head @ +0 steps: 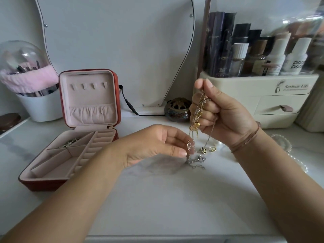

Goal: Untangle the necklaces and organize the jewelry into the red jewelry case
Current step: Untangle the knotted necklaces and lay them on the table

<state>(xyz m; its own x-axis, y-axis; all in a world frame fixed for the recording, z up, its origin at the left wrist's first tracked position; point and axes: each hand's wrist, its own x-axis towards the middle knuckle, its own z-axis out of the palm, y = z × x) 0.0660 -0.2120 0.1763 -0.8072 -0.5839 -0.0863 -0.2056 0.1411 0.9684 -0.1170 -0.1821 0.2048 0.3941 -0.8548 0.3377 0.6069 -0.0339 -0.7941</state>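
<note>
My right hand (226, 118) is raised above the table and grips a tangled bunch of gold and silver necklaces (198, 113) that hangs down from its fingers. Lower and to the left, my left hand (157, 144) pinches a small pendant (189, 145) at the bottom of one chain. A silver chain with a flower charm (199, 159) lies on the table just below. Two gold rings (208, 149) sit beside it. The red jewelry case (73, 137) stands open at the left, with a small piece of jewelry (69, 142) in a back compartment.
A brush holder with a pink band (33, 88) stands at the back left. A cream cosmetics organizer (259, 95) fills the back right, with a small dark pot (178, 109) beside it. A black cable (129, 106) runs behind the case. A beaded glass dish (282, 142) lies under my right wrist.
</note>
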